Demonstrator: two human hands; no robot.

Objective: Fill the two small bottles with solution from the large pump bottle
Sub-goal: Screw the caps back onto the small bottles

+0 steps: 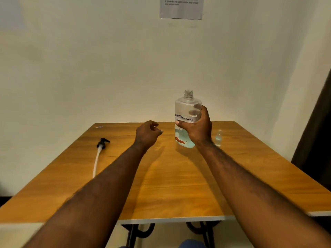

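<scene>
The pump head lies unscrewed at the left of the table. The left hand hovers mid-table, fingers loosely curled and holding nothing. The right hand grips the open-necked large pump bottle. Just right of it stands one small bottle, possibly uncapped. Pouring seems next, which calls for a steady tilt.

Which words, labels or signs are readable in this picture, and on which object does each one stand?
"CONTAC… LENS": handwritten on the white label of the large bottle; the first word's end is unclear.
"S…": second line of that label, the rest hidden by the right hand.
Orange print low on the bottle: too blurred to read.
Paper sheet on the wall: printed lines, too small to read.
</scene>
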